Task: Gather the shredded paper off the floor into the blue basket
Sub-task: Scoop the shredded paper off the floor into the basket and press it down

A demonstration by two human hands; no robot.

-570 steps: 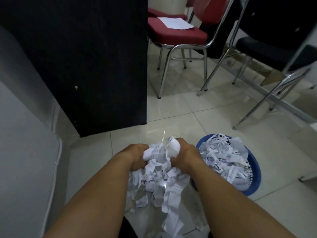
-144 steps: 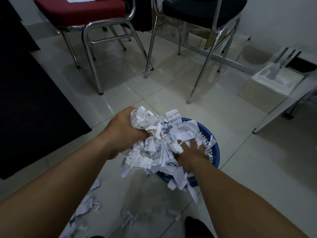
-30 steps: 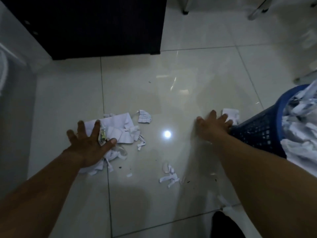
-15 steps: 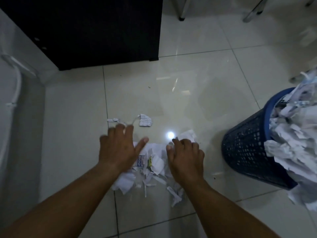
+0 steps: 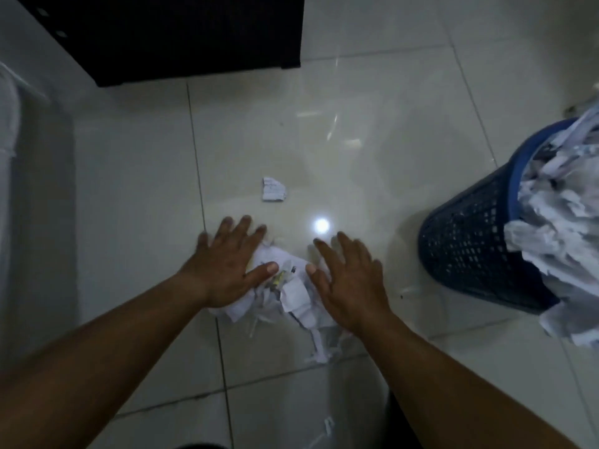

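Note:
A small heap of shredded paper (image 5: 293,294) lies on the pale tiled floor between my hands. My left hand (image 5: 231,264) lies flat on its left side with the fingers spread, the thumb on the scraps. My right hand (image 5: 348,280) lies flat on its right side, fingers spread as well. Neither hand grips anything. One loose scrap (image 5: 274,189) sits alone on the floor beyond the left hand. The blue basket (image 5: 470,247) stands at the right, heaped with shredded paper (image 5: 564,228) that spills over its rim.
A black cabinet (image 5: 181,34) stands at the back above the hands. A pale wall with a white pipe (image 5: 9,102) runs down the left. A few thin scraps (image 5: 327,427) lie on the floor near the bottom edge.
Over the last second both hands swept inward across the floor, pushing the scattered scraps into one heap between them. The view has shifted slightly, so the basket sits farther right.

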